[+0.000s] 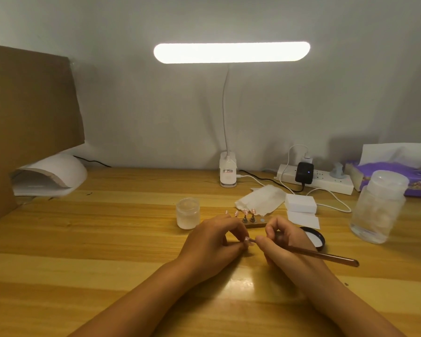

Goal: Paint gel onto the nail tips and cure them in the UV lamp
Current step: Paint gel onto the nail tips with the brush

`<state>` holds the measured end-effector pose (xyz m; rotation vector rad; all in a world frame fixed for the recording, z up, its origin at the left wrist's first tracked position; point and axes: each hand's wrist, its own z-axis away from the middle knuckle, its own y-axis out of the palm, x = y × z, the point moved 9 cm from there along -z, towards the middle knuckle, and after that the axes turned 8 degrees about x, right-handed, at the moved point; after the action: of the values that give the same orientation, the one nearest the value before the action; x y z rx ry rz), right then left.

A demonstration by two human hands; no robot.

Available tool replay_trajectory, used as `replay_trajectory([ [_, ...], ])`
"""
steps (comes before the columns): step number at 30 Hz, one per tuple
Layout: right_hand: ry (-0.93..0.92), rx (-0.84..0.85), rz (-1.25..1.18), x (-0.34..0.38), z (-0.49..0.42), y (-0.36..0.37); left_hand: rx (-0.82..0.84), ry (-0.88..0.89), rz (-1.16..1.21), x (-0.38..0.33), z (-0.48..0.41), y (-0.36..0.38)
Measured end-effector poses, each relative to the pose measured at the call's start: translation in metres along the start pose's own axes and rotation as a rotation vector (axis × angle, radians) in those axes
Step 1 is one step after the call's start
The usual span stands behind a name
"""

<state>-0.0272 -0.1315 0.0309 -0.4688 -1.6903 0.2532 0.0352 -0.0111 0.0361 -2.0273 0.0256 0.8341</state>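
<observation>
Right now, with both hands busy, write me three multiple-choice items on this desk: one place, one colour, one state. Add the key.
1. Where is the white UV lamp? A. the desk's far left B. the near edge C. the far right
2. What colour is the tissue box? A. green B. purple C. red
3. What is the right hand doing? A. lying flat B. hanging off the edge C. gripping the brush

1 A: it sits by the cardboard at left. 2 B: its sides are purple. 3 C: it pinches the brush by the nail tip in the left hand.
</observation>
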Motion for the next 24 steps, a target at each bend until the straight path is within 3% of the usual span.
replay_trajectory([
  [3,0.015,0.051,0.014,0.0024,0.0008,0.0062,-0.002,-0.002,0.005,0.0008,-0.0002,-0.0002],
  [6,0.014,-0.035,0.172,0.0012,0.0001,0.0,-0.006,0.003,0.005,0.0004,-0.0002,-0.0004],
  [11,0.002,0.019,-0.03,0.0026,0.0022,0.0022,-0.004,-0.009,0.006,0.0014,-0.0003,-0.0002],
  [14,0.005,0.044,0.04,0.0021,0.0017,0.0056,-0.01,-0.006,0.001,0.0007,-0.0008,-0.0006],
  [17,0.008,-0.044,0.185,0.0004,0.0012,0.0002,-0.01,-0.007,0.007,0.0006,-0.0002,-0.0005],
  [24,-0.03,0.047,0.046,0.0066,0.0022,0.0065,-0.014,-0.02,-0.002,0.0019,-0.0004,-0.0005],
])
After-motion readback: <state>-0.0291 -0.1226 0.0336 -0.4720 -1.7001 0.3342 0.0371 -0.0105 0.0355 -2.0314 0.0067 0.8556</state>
